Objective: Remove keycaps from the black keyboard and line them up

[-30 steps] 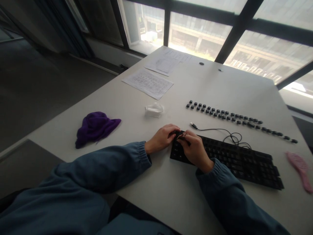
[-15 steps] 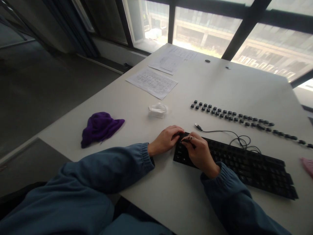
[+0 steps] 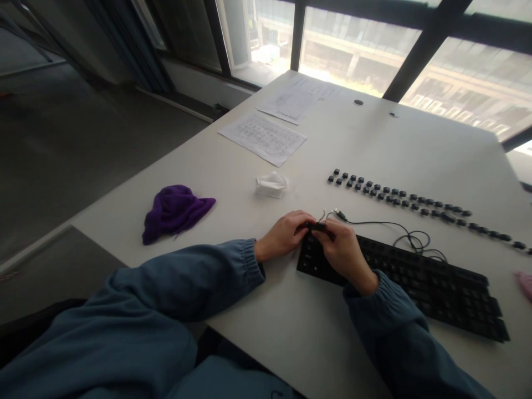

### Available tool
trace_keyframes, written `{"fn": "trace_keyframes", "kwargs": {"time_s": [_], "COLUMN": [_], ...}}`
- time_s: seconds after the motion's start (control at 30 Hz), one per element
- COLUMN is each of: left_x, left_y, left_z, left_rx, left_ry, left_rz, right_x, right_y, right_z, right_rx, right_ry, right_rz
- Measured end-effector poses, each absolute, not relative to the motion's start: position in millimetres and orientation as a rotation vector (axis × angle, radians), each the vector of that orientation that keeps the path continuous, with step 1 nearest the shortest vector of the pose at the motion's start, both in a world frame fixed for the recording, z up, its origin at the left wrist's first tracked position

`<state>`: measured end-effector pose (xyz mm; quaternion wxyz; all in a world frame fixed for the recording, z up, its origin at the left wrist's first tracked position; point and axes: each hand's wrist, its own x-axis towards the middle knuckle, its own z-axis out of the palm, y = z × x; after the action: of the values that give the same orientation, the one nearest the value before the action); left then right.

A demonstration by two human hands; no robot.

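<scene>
The black keyboard [image 3: 415,282] lies at a slant on the white table. At its upper left corner my left hand [image 3: 286,235] is closed, fingers curled against the corner. My right hand [image 3: 343,249] is over the left end of the keys, pinching a small black binder clip [image 3: 319,226] with two silver wire handles pointing away from me. The clip is close to the left fingertips; whether they touch it I cannot tell. My right hand covers some of the keys below it.
Behind the keyboard lie its cable [image 3: 382,223] and rows of loose black keycaps [image 3: 386,191]. A white tissue pack [image 3: 271,185] and a purple cloth [image 3: 177,213] are to the left. Printed sheets [image 3: 264,137] lie farther back. Something pink [image 3: 525,284] shows at the right edge.
The binder clip has turned in my right hand, so its wire handles now stand out beyond the fingers. My left hand stays at the keyboard's corner. The view has shifted slightly.
</scene>
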<state>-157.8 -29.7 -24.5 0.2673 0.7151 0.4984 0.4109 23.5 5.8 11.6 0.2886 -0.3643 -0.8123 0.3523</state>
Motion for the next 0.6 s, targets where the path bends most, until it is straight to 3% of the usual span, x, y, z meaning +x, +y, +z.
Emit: {"fn": "trace_keyframes", "kwargs": {"time_s": [0.6], "left_x": [-156.0], "left_y": [-31.7], "left_z": [-21.5], "left_rx": [1.937], "left_ry": [1.340], "left_rz": [1.117], "right_x": [35.2], "right_y": [-14.2], "right_z": [4.9], "right_rx": [-0.778], "right_ry": [-2.257], "right_rz": [0.771]}}
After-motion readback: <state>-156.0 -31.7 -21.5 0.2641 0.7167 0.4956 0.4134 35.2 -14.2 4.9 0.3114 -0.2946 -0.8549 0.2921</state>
